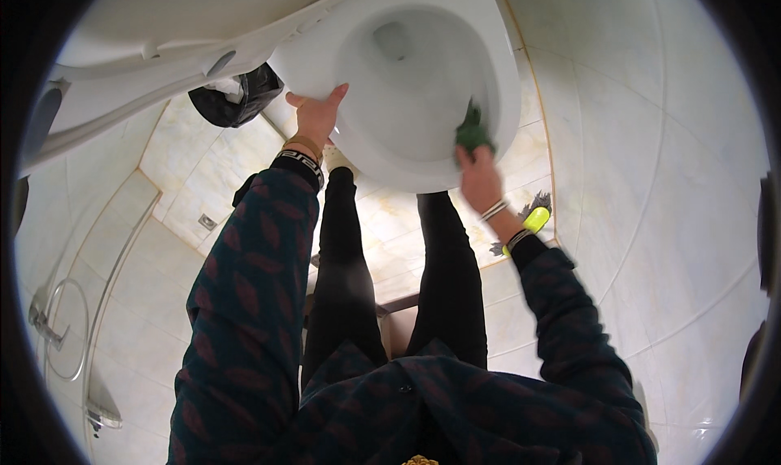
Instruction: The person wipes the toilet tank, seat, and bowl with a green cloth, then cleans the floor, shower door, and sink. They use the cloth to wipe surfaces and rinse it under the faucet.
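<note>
A white toilet bowl point(350, 66) with its rim in full view lies in front of me. My left hand point(316, 115) rests at the bowl's left front edge, thumb and forefinger spread apart; its other fingers are hard to see. My right hand point(482, 176) is closed on a crumpled dark green cloth point(472, 131). That cloth lies against the right front part of the rim and hangs a little over the inside of the bowl. The hand and cloth look slightly blurred.
A raised white lid and seat point(187, 74) stand at the upper left. A bin with a black bag point(237, 99) sits beside the bowl. Right of my legs, a yellow-green slipper-like object with grey fringe point(535, 219) is on the tiled floor. A shower hose point(81, 335) hangs far left.
</note>
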Available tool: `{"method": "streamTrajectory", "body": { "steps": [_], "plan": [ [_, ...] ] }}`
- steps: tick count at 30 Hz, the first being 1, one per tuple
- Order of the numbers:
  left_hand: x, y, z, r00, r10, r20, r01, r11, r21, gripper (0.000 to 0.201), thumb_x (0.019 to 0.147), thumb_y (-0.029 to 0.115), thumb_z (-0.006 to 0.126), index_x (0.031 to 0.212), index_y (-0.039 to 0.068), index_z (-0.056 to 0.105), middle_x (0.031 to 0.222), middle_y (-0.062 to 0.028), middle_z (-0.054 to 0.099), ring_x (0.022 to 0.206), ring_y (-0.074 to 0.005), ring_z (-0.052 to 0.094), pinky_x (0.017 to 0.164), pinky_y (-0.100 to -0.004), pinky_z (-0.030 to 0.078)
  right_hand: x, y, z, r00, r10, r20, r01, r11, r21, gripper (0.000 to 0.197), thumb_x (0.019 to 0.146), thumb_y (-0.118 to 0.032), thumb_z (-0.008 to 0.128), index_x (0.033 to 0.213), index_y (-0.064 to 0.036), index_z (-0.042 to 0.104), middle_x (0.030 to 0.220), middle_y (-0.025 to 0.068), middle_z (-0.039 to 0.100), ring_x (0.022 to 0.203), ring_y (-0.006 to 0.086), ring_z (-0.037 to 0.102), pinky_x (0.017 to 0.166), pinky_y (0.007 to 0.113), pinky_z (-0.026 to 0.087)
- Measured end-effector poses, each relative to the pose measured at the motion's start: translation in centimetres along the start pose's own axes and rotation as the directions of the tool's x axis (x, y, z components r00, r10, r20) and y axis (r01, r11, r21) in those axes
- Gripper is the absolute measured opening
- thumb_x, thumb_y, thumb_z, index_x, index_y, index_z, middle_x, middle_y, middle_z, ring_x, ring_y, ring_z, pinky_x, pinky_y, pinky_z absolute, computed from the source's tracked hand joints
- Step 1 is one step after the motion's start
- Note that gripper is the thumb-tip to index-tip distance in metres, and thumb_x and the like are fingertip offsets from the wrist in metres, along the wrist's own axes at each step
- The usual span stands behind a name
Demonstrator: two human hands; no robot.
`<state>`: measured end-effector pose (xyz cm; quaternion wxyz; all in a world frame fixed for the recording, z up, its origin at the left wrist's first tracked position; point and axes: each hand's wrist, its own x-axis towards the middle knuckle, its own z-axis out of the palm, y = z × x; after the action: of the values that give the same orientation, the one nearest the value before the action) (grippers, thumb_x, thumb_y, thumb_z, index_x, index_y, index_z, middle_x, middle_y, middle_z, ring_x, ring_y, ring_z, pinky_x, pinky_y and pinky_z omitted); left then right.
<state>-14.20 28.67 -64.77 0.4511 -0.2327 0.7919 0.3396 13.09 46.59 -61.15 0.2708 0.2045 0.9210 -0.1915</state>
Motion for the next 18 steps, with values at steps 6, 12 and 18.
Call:
{"method": "streamTrajectory", "body": {
  "steps": [6, 12, 18],
  "plan": [
    [-0.6, 0.2, -0.1, 1.000, 0.013, 0.014, -0.013, 1.000, -0.022, 0.100, 0.072, 0.040, 0.079, 0.129, -0.001, 0.008, 0.124, -0.0284, 0.045, 0.102, -0.0392, 0.059, 0.060, -0.0499, 0.060, -4.1, -4.9, 4.4, 0.987, -0.042, -0.153, 0.094, 0.932, 0.351, 0.056, 0.072, -0.001, 0.059, 0.125, -0.0174, 0.057, 0.097, 0.0140, 0.048, 0.084, 0.0330, 0.055, 0.070, 0.042, 0.050],
    [-0.6, 0.1, 0.0, 1.000, 0.019, 0.021, -0.018, 0.999, -0.043, 0.103, 0.071, 0.039, 0.080, 0.130, -0.002, 0.006, 0.125, -0.0287, 0.044, 0.103, -0.0396, 0.058, 0.061, -0.0512, 0.059, -1.0, 7.3, -2.5, 0.939, -0.316, -0.139, 0.305, 0.948, -0.094, 0.044, 0.077, -0.007, 0.057, 0.114, -0.0283, 0.066, 0.094, 0.0082, 0.054, 0.084, 0.0275, 0.055, 0.067, 0.040, 0.043],
    [0.1, -0.3, 0.0, 1.000, 0.031, -0.005, -0.031, 0.997, -0.065, 0.104, 0.071, 0.039, 0.080, 0.131, -0.002, 0.006, 0.125, -0.0282, 0.044, 0.103, -0.0397, 0.058, 0.060, -0.0517, 0.059, 15.1, 8.1, -10.7, 0.748, -0.617, -0.246, 0.454, 0.745, -0.488, 0.044, 0.078, -0.008, 0.056, 0.114, -0.0308, 0.065, 0.109, 0.0056, 0.051, 0.097, 0.0234, 0.052, 0.073, 0.037, 0.046]
  ]
}}
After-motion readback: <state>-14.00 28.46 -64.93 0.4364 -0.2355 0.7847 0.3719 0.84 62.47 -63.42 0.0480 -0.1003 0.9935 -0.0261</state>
